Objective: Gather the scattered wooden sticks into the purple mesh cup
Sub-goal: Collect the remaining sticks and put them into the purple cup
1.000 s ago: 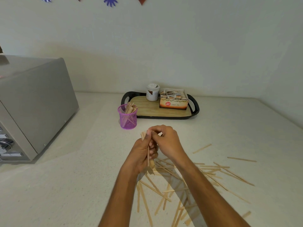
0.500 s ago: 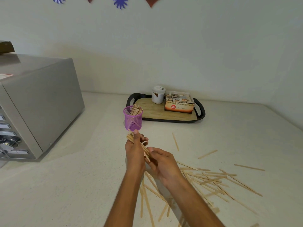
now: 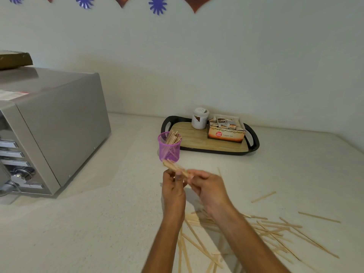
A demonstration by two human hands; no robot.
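near the middle of the frame the left hand (image 3: 173,191) is gripping a small bundle of sticks (image 3: 174,168), its fingers closed around it, the bundle tilting up and left toward the purple mesh cup (image 3: 169,149). the right hand (image 3: 206,187) is pinching the bundle's lower end, apparently squaring it. the cup is standing just above the hands, beside the black tray (image 3: 254,143), and is already holding a leaning sheaf of sticks. many scattered sticks (image 3: 275,229) are lying across the lower right of the frame.

the risk, as i am judging it: the cup is light and partly filled on its right side, so a bundle going in at a slant could be catching the rim or the standing sticks and tipping it. a loose pinch could also be letting sticks fan out and drop.

the hands are blurring with motion, so the number of sticks held is unclear. the forearms are covering part of the pile, and the bottom edge is cutting off more sticks.
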